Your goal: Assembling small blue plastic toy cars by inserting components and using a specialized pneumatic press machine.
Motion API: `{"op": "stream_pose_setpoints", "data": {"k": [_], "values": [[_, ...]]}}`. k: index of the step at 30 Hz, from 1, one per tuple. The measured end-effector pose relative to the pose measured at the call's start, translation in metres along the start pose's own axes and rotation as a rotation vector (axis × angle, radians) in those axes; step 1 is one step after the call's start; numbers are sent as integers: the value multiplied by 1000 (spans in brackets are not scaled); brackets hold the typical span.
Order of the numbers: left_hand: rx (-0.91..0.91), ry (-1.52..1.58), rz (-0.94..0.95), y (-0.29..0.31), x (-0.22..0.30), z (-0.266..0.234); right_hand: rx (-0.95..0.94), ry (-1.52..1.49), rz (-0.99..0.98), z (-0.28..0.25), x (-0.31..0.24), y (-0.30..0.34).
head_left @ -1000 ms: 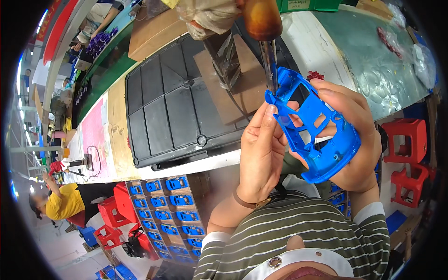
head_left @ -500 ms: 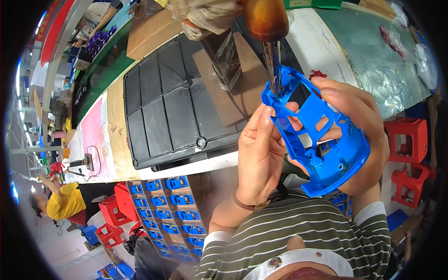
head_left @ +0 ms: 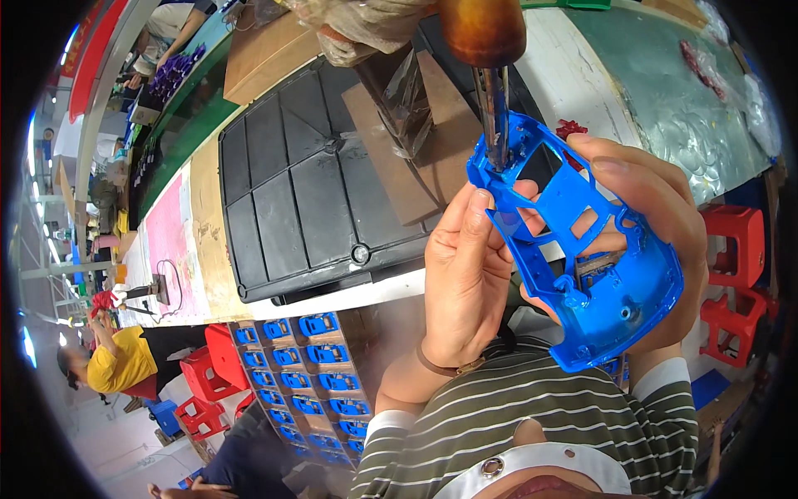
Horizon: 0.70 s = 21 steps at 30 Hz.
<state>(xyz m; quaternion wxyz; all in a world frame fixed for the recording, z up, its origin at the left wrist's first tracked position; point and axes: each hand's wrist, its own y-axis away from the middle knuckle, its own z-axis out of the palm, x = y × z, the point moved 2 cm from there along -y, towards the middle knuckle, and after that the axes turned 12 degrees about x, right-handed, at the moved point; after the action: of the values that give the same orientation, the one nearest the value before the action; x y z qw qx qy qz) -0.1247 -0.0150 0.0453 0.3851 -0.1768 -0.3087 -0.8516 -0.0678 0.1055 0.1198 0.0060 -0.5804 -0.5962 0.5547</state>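
A blue plastic toy car body [head_left: 573, 200], its hollow inner side facing up, is held between both my hands. My left hand [head_left: 470, 258] pinches its left edge near the far end, thumb on top. Around the right side and beneath wraps my right hand [head_left: 657, 191], some of its fingers showing through the window openings. From above comes a soldering-iron-like tool [head_left: 492, 108] with an amber handle and a metal shaft. Its tip meets the inside of the body's far end, close to my left fingertips. Whatever carries the tool is out of view.
A black plastic lid [head_left: 291, 183] lies on the bench, with a brown board [head_left: 449, 125] and a plastic-wrapped post [head_left: 399, 100] on it. Several blue car bodies fill a rack [head_left: 320, 366] at lower left. Red stools [head_left: 731, 245] stand at right; a person in yellow [head_left: 125, 358] works far left.
The near end of the car body has swung toward me and to the right, with my right hand following. The tool tip stays at its far end. A dark-clothed person has shifted at lower left.
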Motion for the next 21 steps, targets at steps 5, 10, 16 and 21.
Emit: {"op": "stream_pose_setpoints", "data": {"k": [5, 10, 16, 21], "values": [[1, 20, 51, 2, 1, 2, 15, 1, -11, 0, -1, 0], [2, 42, 73, -1, -2, 3, 6, 19, 18, -2, 0, 0], [21, 19, 13, -1, -2, 1, -40, 10, 7, -5, 0, -2], [46, 21, 4, 3, 0, 2, -12, 1, -60, -2, -1, -3]]}}
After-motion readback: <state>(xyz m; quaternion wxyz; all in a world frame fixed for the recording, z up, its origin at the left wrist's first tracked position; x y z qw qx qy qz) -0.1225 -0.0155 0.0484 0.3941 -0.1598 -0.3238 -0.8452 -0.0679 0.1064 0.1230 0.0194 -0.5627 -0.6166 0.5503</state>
